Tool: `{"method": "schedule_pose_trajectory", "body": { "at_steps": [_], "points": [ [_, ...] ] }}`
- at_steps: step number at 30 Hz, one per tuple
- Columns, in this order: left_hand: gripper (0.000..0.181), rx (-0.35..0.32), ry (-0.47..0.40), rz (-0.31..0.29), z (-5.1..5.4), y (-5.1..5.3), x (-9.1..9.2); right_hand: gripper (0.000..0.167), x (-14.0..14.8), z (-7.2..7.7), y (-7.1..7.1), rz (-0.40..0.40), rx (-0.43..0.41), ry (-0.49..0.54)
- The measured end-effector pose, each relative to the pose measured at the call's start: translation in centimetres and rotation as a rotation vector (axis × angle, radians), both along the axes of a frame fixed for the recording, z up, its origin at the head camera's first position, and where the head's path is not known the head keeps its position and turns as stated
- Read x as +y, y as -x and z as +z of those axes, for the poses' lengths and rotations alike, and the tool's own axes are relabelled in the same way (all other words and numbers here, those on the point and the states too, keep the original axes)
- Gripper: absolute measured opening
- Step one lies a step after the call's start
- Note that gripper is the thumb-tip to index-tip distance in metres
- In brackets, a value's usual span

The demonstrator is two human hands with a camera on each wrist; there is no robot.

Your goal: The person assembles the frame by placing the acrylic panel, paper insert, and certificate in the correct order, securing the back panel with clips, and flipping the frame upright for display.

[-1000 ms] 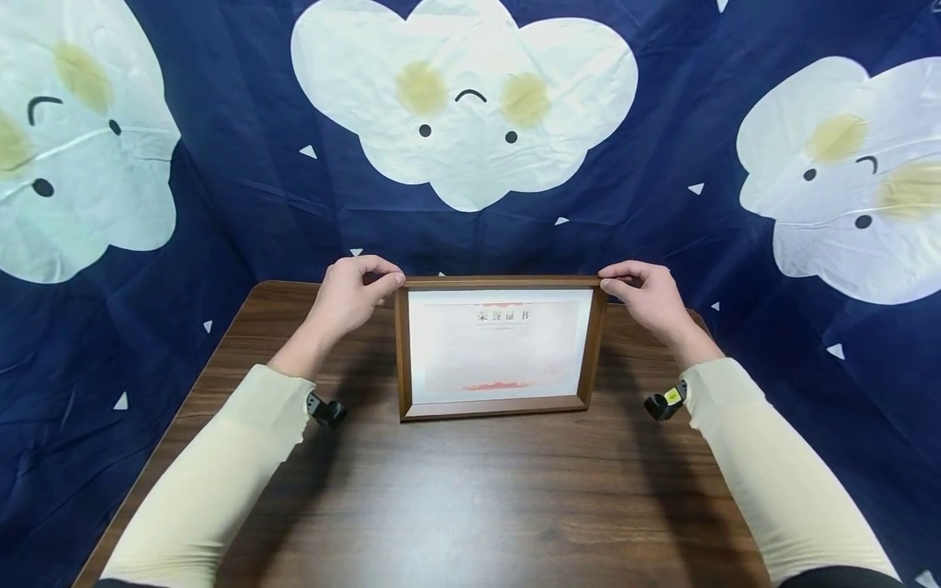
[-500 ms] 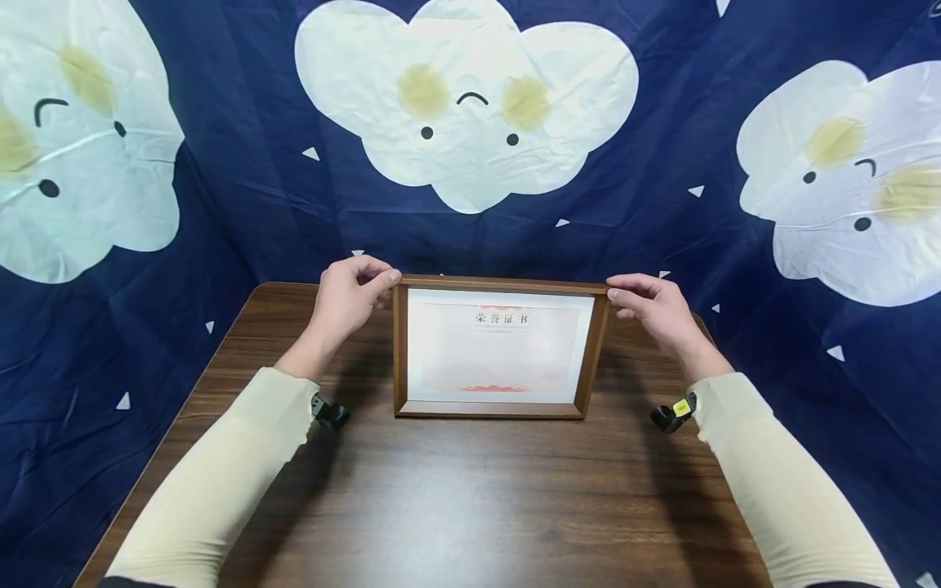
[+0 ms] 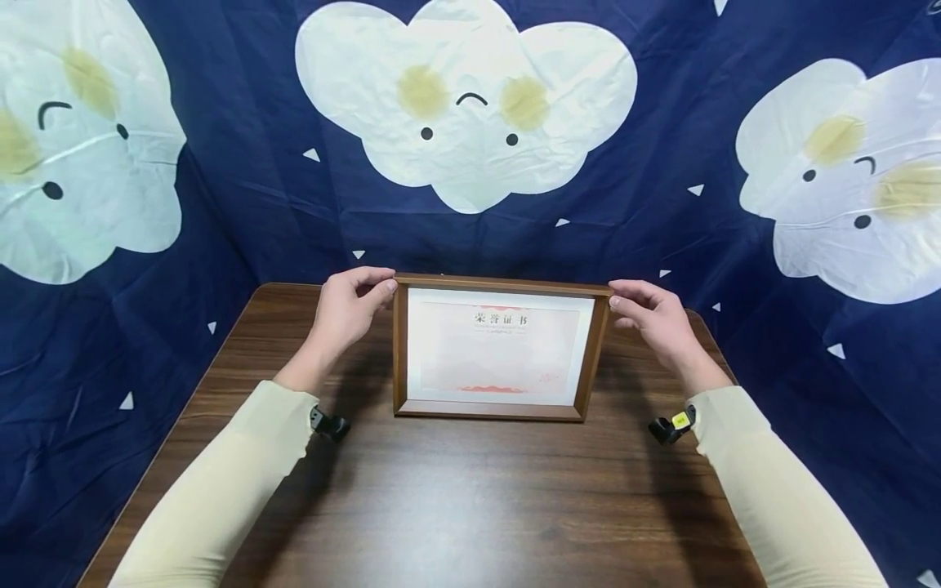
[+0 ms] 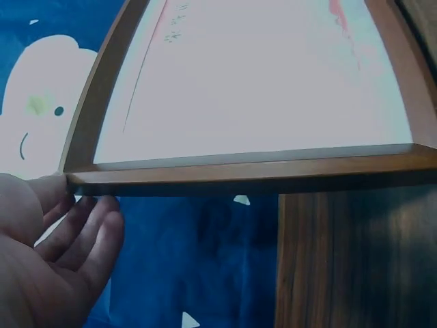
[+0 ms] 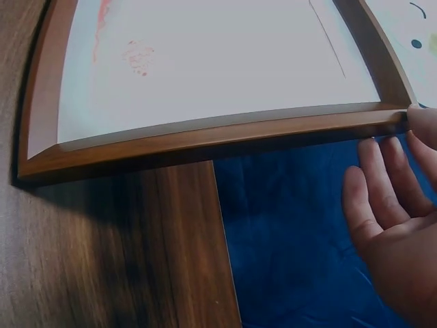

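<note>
A brown wooden picture frame [image 3: 400, 351] stands upright on the table, its lower edge resting on the wood. Inside it is a white certificate [image 3: 500, 359] with red ornaments and Chinese characters. My left hand [image 3: 347, 309] pinches the upper left corner between thumb and fingertips. At the upper right corner my right hand [image 3: 657, 318] does the same. In the left wrist view the thumb lies against the corner of the wooden frame [image 4: 239, 174], other fingers loosely bent below. The right wrist view shows the fingertips touching the frame [image 5: 225, 137] corner. The frame's back is hidden.
The dark wood-grain table [image 3: 456, 506] has its far edge just behind the picture frame. A blue cloth [image 3: 243, 180] with white cloud faces hangs behind and at both sides. Black wrist cameras [image 3: 329, 425] sit at both cuffs.
The frame has shifted slightly left and straightened since one second ago. My right hand has moved a little lower and its fingertips have resettled on the corner. The left hand has dropped slightly.
</note>
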State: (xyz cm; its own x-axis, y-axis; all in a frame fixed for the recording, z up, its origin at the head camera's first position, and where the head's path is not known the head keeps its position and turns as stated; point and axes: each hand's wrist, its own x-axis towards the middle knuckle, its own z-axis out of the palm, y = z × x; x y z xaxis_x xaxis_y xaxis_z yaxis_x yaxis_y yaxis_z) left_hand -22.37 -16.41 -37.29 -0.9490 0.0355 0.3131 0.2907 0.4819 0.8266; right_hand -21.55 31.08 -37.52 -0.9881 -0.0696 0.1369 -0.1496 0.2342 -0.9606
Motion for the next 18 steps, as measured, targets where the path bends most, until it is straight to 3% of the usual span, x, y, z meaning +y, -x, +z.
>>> {"method": "schedule_pose_trajectory", "body": {
  "at_steps": [6, 11, 18],
  "points": [
    [0.027, 0.014, 0.0, -0.029, -0.5, -0.6, -0.5, 0.035, 0.0, -0.3, -0.8, 0.001, -0.008, -0.008],
    [0.021, 0.047, -0.045, -0.009, -0.7, -0.5, -0.2, 0.039, -0.1, -0.4, -1.5, -0.011, 0.005, -0.057],
    [0.022, 0.048, -0.021, 0.005, -0.8, -0.7, -0.2, 0.043, 0.0, -0.7, -2.3, 0.03, 0.008, -0.077]
  ]
}}
